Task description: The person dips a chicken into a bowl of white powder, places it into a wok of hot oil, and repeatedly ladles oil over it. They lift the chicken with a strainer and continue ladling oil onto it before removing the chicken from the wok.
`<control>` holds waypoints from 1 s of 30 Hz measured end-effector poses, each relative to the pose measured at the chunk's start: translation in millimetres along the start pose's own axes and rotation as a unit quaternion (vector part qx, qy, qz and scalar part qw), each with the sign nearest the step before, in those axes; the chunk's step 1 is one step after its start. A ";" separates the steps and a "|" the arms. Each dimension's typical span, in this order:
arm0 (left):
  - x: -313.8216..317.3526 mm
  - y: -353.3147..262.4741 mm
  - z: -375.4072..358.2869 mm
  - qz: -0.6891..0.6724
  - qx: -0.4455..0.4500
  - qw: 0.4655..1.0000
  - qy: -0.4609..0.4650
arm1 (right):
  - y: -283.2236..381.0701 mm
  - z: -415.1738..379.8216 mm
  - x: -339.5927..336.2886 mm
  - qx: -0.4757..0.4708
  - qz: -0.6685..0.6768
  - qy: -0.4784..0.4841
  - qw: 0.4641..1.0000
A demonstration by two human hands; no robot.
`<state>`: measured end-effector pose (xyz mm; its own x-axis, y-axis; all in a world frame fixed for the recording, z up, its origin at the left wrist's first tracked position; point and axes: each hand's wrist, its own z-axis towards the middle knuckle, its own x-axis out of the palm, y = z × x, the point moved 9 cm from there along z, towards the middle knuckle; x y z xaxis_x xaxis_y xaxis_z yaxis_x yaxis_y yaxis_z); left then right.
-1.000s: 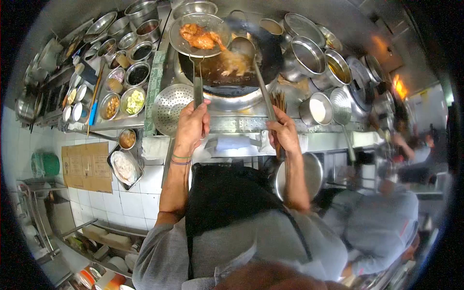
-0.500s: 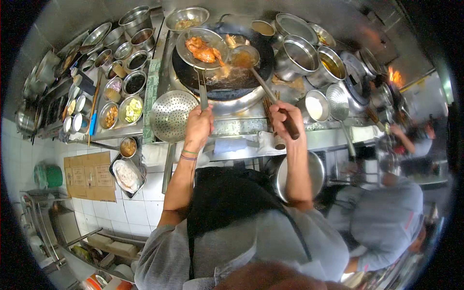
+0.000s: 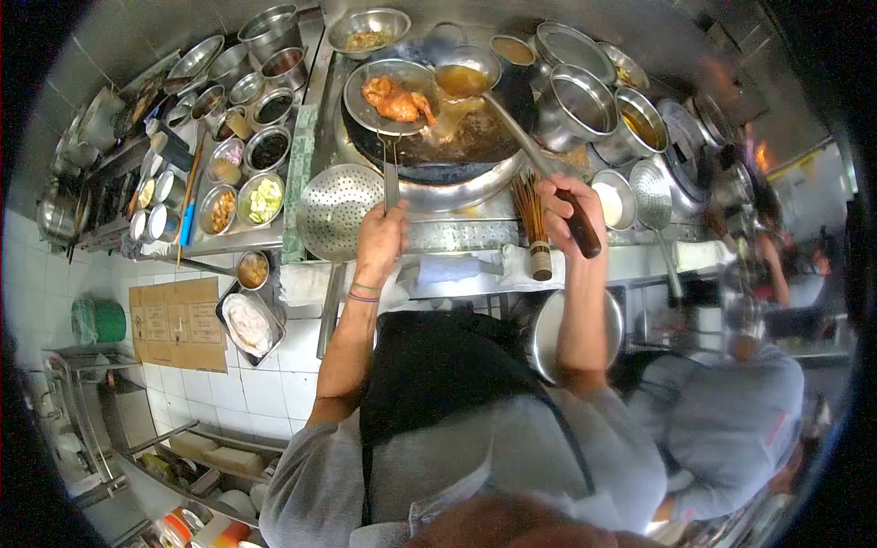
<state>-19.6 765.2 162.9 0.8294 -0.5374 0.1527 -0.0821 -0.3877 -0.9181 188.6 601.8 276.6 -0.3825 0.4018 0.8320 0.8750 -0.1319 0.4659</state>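
My left hand (image 3: pixel 381 239) is wrapped round the metal handle of a strainer (image 3: pixel 365 111) that holds browned, glazed meat (image 3: pixel 398 99) above a dark wok (image 3: pixel 434 155). The wooden end of a ladle's handle (image 3: pixel 521 137) is in my right hand (image 3: pixel 571 215). Its bowl (image 3: pixel 463 80), with amber liquid in it, is tilted beside the strainer over the wok. Brown liquid shows in the wok beneath. Just left of my right hand is a bamboo brush (image 3: pixel 539 260).
A perforated skimmer (image 3: pixel 340 205) lies left of the wok. Bowls of ingredients (image 3: pixel 262 201) fill the left counter. Steel pots (image 3: pixel 583 99) stand at the right, near another skimmer (image 3: pixel 650 194). A co-worker (image 3: pixel 722 429) bends at the lower right.
The ladle has moved up and slightly left relative to the wok, and its bowl now holds more liquid. My right hand has shifted right. The view has shifted slightly.
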 end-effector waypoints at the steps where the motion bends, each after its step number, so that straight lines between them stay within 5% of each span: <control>1: -1.3 0.9 0.1 -0.014 0.003 1.000 -0.006 | -2.1 6.2 -0.2 0.015 -0.009 0.051 0.999; 5: -0.9 1.8 -3.6 -0.058 -0.005 0.998 -0.025 | -7.6 29.1 10.3 -0.026 -0.028 0.053 0.998; 9: 0.0 5.7 -3.5 -0.106 -0.002 0.994 -0.016 | -9.9 42.4 23.1 -0.064 -0.189 0.046 0.979; 17: 0.2 9.5 -6.2 -0.078 0.028 0.996 -0.014 | -5.6 7.8 21.9 -0.148 -0.529 -0.040 0.835; 25: -3.0 34.9 2.2 -0.063 0.108 0.992 -0.035 | -18.3 -60.2 -17.0 -0.127 -0.574 -0.165 0.792; 29: -11.8 44.9 7.8 -0.020 0.129 0.990 -0.044 | -20.5 -53.0 -30.8 -0.081 -0.405 -0.169 0.895; 30: -13.0 44.1 7.8 -0.018 0.130 0.990 -0.044 | -22.7 -50.9 -35.7 -0.077 -0.277 -0.139 0.948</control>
<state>-29.8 760.9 117.6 0.8748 -0.4555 0.1653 0.0843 -0.1927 -0.9776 167.3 544.3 251.7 -0.6590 0.6680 0.3458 0.5010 0.0468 0.8642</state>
